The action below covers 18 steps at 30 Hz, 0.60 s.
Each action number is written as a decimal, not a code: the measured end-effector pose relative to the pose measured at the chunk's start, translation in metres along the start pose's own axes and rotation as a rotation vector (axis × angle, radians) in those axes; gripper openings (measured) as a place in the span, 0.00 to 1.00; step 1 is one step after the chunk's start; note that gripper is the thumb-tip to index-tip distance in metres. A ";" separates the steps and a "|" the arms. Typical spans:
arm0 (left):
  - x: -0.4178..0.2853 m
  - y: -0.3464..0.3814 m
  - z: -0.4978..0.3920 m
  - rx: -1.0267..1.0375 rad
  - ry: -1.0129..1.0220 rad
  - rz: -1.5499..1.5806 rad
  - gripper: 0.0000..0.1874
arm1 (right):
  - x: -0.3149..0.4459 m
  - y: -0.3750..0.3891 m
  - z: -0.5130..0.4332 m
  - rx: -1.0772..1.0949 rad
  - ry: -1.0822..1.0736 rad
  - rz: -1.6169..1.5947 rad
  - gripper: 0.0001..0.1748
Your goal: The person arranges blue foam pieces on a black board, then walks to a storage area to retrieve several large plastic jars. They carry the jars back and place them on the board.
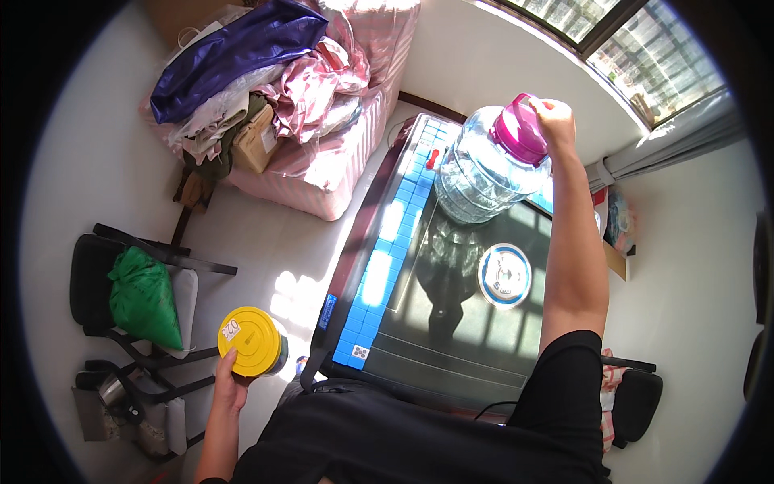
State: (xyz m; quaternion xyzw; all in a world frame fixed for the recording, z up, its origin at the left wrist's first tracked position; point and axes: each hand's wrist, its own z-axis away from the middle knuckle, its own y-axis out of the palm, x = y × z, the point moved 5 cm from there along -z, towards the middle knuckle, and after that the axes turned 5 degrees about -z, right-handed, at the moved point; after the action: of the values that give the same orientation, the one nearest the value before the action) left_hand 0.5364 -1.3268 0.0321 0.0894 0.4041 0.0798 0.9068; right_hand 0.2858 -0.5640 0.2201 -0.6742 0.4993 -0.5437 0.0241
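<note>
In my left hand (231,380), out to the left and off the table, is a round tub with a yellow lid (251,340); its lid bears a white label. My right hand (554,121) is closed around the handle of the pink lid (519,136) on a large clear plastic jar (484,175). The jar is at the far part of a mahjong table (459,345), whose rim holds rows of blue tiles (387,251). A round dice unit (504,276) sits mid-table. Near the jar, a small red object (432,159) lies over the tiles. Whether the jar touches the tabletop is unclear.
A pink striped covered sofa (338,163) with piled cloth, a purple bag (236,60) and a cardboard box (255,142) stands at the upper left. Black chairs (91,278) are at the left, one with a green bag (145,296); another chair (634,405) is at the right.
</note>
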 end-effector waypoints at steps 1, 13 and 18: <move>-0.001 0.006 -0.005 0.002 0.004 0.008 0.27 | 0.002 0.003 0.002 -0.008 -0.048 -0.022 0.18; 0.001 0.166 -0.120 0.347 -0.018 -0.261 0.29 | 0.104 -0.021 0.174 -0.174 -0.148 -0.275 0.23; 0.010 0.233 -0.186 0.454 -0.015 -0.326 0.30 | 0.034 0.083 0.325 0.332 0.338 -0.373 0.31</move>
State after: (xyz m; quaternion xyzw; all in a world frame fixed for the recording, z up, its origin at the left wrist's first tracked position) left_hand 0.3870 -1.0802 -0.0450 0.2247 0.4139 -0.1603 0.8675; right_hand 0.4750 -0.7950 0.0636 -0.6411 0.2678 -0.7175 -0.0497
